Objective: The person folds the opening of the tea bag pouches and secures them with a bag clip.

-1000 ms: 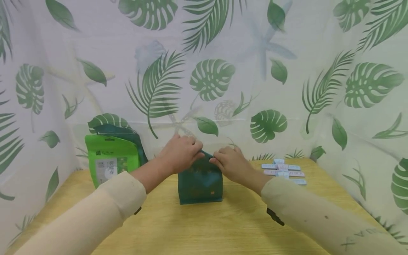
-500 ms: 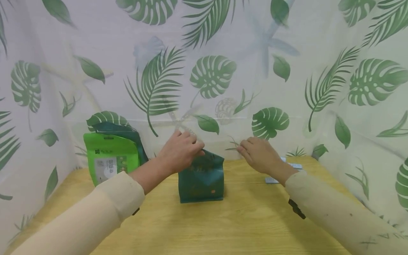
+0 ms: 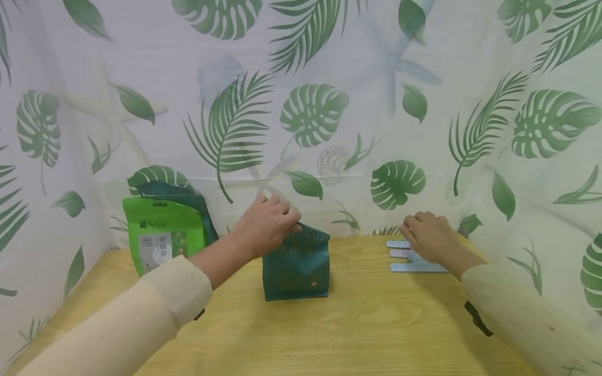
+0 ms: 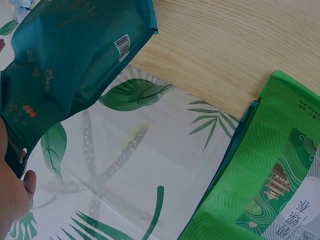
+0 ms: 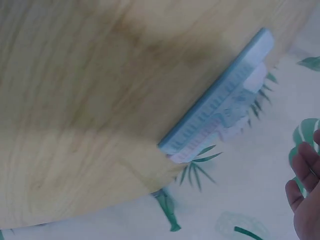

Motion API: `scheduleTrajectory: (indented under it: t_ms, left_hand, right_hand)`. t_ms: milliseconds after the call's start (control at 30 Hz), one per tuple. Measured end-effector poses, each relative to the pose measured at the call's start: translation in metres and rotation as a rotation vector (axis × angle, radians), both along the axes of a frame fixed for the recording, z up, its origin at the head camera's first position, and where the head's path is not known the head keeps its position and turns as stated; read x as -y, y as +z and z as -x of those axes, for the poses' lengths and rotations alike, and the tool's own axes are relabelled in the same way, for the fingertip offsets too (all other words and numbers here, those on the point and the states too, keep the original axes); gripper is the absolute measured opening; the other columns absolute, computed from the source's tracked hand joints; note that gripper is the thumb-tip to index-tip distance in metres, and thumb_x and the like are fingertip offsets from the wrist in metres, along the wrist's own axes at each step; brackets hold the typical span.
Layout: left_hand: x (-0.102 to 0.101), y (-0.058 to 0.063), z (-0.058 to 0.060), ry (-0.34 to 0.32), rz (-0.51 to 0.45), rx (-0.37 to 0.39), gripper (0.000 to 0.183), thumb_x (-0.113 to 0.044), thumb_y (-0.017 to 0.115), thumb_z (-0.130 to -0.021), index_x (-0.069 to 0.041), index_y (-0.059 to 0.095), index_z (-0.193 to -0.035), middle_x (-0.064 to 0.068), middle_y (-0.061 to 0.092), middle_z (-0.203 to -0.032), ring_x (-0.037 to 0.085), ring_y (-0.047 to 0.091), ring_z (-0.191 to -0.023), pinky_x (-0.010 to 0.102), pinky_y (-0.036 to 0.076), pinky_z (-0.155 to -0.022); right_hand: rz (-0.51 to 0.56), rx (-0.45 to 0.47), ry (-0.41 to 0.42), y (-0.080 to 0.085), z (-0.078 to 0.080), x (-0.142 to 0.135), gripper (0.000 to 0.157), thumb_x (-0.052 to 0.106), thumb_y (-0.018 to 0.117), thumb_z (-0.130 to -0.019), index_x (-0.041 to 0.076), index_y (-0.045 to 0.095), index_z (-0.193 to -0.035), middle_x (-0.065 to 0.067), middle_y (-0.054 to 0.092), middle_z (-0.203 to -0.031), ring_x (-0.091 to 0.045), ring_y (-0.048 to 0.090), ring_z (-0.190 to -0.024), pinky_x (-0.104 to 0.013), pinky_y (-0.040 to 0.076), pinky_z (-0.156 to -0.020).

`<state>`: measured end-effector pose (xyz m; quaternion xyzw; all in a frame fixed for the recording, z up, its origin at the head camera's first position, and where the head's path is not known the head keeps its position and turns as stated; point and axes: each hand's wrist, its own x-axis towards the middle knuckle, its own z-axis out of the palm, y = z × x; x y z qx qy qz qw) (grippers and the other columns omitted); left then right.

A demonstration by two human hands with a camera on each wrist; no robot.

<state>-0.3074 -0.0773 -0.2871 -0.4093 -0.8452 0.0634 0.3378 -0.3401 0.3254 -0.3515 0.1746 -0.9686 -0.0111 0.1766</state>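
Note:
A dark teal tea pouch stands upright at the middle of the table. My left hand pinches its top edge, and in the left wrist view the thumb side of that hand lies against the pouch top. Over at the right, my right hand hovers just above several pale blue and pink bag clips, partly covering them. The right wrist view shows the clips lying together and the right hand apart from them, fingers loosely extended, holding nothing.
At the left stands a bright green tea pouch with a second dark teal pouch behind it. The wooden table ends at a leaf-patterned cloth that hangs at the back and sides.
My right hand has let go of the pouch top and moved right, over the clips. The left hand keeps its hold, and the pouch stays in place.

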Motion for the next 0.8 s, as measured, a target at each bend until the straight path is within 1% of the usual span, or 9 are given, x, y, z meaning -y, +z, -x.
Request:
scheduleTrajectory:
  t_ms: [100, 167, 233, 333, 400, 467, 633, 700, 800]
  left_hand:
    - [0.000, -0.001, 0.001, -0.001, 0.001, 0.000, 0.021, -0.035, 0.060, -0.100, -0.017, 0.061, -0.089, 0.001, 0.056, -0.077, 0.022, 0.052, -0.077, 0.037, 0.039, -0.072]
    - [0.000, -0.002, 0.001, -0.001, 0.001, 0.004, 0.021, -0.035, 0.060, -0.100, -0.017, 0.062, -0.089, 0.001, 0.056, -0.078, 0.022, 0.053, -0.078, 0.038, 0.040, -0.072]
    - [0.000, -0.002, 0.001, 0.001, 0.001, 0.011, 0.021, -0.035, 0.059, -0.100, -0.017, 0.061, -0.089, 0.001, 0.056, -0.077, 0.022, 0.053, -0.077, 0.037, 0.040, -0.072]
    - [0.000, -0.002, 0.001, 0.006, -0.002, 0.021, 0.022, -0.035, 0.059, -0.101, -0.017, 0.061, -0.088, 0.000, 0.055, -0.076, 0.021, 0.053, -0.076, 0.037, 0.039, -0.071]
    - [0.001, -0.002, 0.001, 0.006, -0.005, 0.022, 0.022, -0.035, 0.059, -0.100, -0.017, 0.061, -0.088, 0.000, 0.054, -0.075, 0.021, 0.051, -0.074, 0.036, 0.038, -0.070]
    - [0.001, -0.002, 0.001, 0.004, -0.009, 0.019, 0.022, -0.035, 0.060, -0.100, -0.017, 0.060, -0.087, 0.000, 0.053, -0.075, 0.020, 0.050, -0.073, 0.036, 0.038, -0.070]
    - [0.001, -0.003, 0.002, -0.001, -0.010, 0.022, 0.022, -0.034, 0.060, -0.100, -0.016, 0.060, -0.087, 0.000, 0.051, -0.073, 0.020, 0.049, -0.071, 0.036, 0.037, -0.069]
    - [0.002, -0.002, 0.002, -0.002, -0.013, 0.024, 0.022, -0.034, 0.060, -0.100, -0.016, 0.060, -0.087, 0.000, 0.052, -0.074, 0.020, 0.049, -0.071, 0.036, 0.037, -0.069]
    - [0.002, -0.002, 0.002, -0.001, -0.024, 0.026, 0.022, -0.034, 0.061, -0.100, -0.016, 0.060, -0.086, 0.000, 0.052, -0.074, 0.021, 0.050, -0.071, 0.037, 0.038, -0.069]
  right_hand:
    - [-0.024, 0.040, -0.024, -0.006, -0.001, -0.008, 0.029, 0.027, 0.046, -0.105, 0.004, 0.063, -0.109, -0.019, 0.064, -0.106, -0.040, 0.059, -0.099, -0.060, 0.044, -0.077]
    - [-0.052, 0.047, -0.015, -0.011, -0.002, -0.014, 0.026, 0.024, 0.052, -0.102, 0.003, 0.063, -0.109, -0.020, 0.065, -0.106, -0.041, 0.060, -0.099, -0.060, 0.046, -0.078]
    - [-0.075, 0.042, 0.009, -0.016, -0.002, -0.018, 0.022, 0.020, 0.060, -0.097, 0.001, 0.063, -0.109, -0.019, 0.065, -0.103, -0.041, 0.061, -0.096, -0.060, 0.048, -0.078]
    - [-0.111, 0.028, 0.043, -0.022, -0.001, -0.024, 0.028, 0.016, 0.073, -0.086, 0.001, 0.064, -0.109, -0.017, 0.066, -0.100, -0.040, 0.063, -0.092, -0.056, 0.051, -0.074]
    - [-0.125, 0.035, 0.050, -0.027, 0.000, -0.028, 0.033, 0.015, 0.077, -0.081, 0.002, 0.065, -0.109, -0.017, 0.067, -0.101, -0.040, 0.063, -0.093, -0.056, 0.050, -0.074]
    - [-0.138, 0.051, 0.052, -0.030, 0.001, -0.030, 0.034, 0.015, 0.080, -0.078, 0.004, 0.067, -0.107, -0.014, 0.067, -0.099, -0.039, 0.063, -0.092, -0.056, 0.049, -0.073]
    - [-0.180, 0.107, 0.105, -0.034, 0.005, -0.034, 0.019, 0.013, 0.083, -0.074, 0.009, 0.073, -0.089, -0.006, 0.066, -0.086, -0.029, 0.062, -0.079, -0.049, 0.050, -0.071]
    - [-0.189, 0.138, 0.126, -0.033, 0.007, -0.034, 0.016, 0.013, 0.084, -0.072, 0.009, 0.072, -0.083, -0.005, 0.066, -0.083, -0.027, 0.062, -0.077, -0.047, 0.052, -0.073]
    - [-0.169, 0.209, 0.127, -0.031, 0.009, -0.032, 0.018, 0.015, 0.085, -0.073, 0.007, 0.073, -0.085, -0.006, 0.069, -0.086, -0.030, 0.065, -0.081, -0.048, 0.053, -0.079]
